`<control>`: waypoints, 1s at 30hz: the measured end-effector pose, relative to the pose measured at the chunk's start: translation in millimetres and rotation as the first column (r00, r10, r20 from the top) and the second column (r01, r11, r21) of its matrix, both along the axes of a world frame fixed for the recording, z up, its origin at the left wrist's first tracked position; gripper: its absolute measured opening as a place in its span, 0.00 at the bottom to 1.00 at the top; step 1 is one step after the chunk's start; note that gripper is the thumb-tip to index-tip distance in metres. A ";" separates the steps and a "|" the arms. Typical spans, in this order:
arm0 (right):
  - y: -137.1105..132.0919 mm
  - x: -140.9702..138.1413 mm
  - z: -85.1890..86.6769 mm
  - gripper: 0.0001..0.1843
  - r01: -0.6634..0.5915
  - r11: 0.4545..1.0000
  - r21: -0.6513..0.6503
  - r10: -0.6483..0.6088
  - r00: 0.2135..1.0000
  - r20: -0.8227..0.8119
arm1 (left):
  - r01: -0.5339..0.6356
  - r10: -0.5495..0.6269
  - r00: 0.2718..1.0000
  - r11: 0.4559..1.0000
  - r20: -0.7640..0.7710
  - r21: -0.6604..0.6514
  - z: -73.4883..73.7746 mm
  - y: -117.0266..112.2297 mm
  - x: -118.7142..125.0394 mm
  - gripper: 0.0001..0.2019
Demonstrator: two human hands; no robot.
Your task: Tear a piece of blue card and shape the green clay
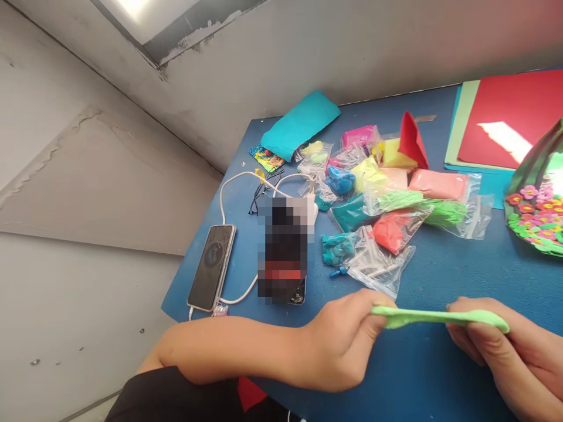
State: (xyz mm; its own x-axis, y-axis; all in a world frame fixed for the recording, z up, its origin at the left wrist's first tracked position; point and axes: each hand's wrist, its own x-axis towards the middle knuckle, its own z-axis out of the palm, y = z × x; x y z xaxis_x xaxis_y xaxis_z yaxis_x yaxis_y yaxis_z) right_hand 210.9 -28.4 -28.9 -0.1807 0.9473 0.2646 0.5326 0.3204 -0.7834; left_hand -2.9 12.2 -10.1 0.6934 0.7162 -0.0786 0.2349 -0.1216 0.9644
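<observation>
At the bottom of the frame, the left hand [341, 346] and the right hand [505, 351] each pinch one end of a strip of light green clay [435, 317], stretched flat between them just above the blue table [422, 375]. Both sets of fingers are clenched on the clay. Above them, in the middle of the frame, lie clear bags of coloured clay [396, 202]. A phone [212, 266] on a white cable [229, 193] lies at centre left.
</observation>
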 end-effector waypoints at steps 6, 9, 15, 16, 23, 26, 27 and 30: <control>-5.0 -4.5 -5.2 0.25 -0.014 0.991 0.130 0.000 0.994 0.111 | -0.079 0.115 0.990 0.938 0.087 -0.339 -6.7 -4.1 2.0 0.26; -2.2 -10.3 -7.0 0.28 -0.134 0.948 0.290 0.055 0.963 0.265 | 0.059 -0.017 0.989 0.953 0.144 -0.296 -2.7 -2.5 2.0 0.31; 1.7 -20.8 -2.8 0.21 -0.181 0.858 0.480 -0.078 0.879 0.471 | 0.207 -0.213 0.976 0.972 -0.047 -0.109 3.4 2.4 9.1 0.27; 1.4 -22.2 -1.6 0.19 -0.203 0.839 0.505 -0.091 0.863 0.497 | 0.207 -0.212 0.972 0.977 -0.098 -0.053 2.3 2.6 10.4 0.23; -4.1 -31.7 6.6 0.28 -0.207 0.819 0.535 -0.180 0.793 0.582 | 0.254 -0.231 0.953 0.962 -0.195 0.104 -6.3 2.9 13.2 0.11; -5.1 -31.7 8.3 0.29 -0.195 0.807 0.557 -0.203 0.794 0.573 | 0.305 -0.289 0.940 0.950 -0.182 0.067 -2.9 5.4 13.5 0.13; -5.1 -31.0 8.4 0.30 -0.196 0.805 0.560 -0.194 0.805 0.561 | 0.315 -0.301 0.937 0.948 -0.177 0.053 -1.3 6.3 13.5 0.14; -4.4 -27.4 7.5 0.29 -0.228 0.802 0.551 -0.096 0.863 0.496 | 0.331 -0.320 0.933 0.943 -0.167 0.043 3.7 7.6 13.0 0.14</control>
State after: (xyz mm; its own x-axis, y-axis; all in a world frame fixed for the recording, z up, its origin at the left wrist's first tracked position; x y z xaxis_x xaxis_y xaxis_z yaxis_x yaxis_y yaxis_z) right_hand 183.5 -32.8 -21.5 -0.4915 0.6214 0.6101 0.7396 0.6677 -0.0842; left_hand 10.1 19.8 -6.4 0.8724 0.4611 -0.1623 0.3172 -0.2814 0.9056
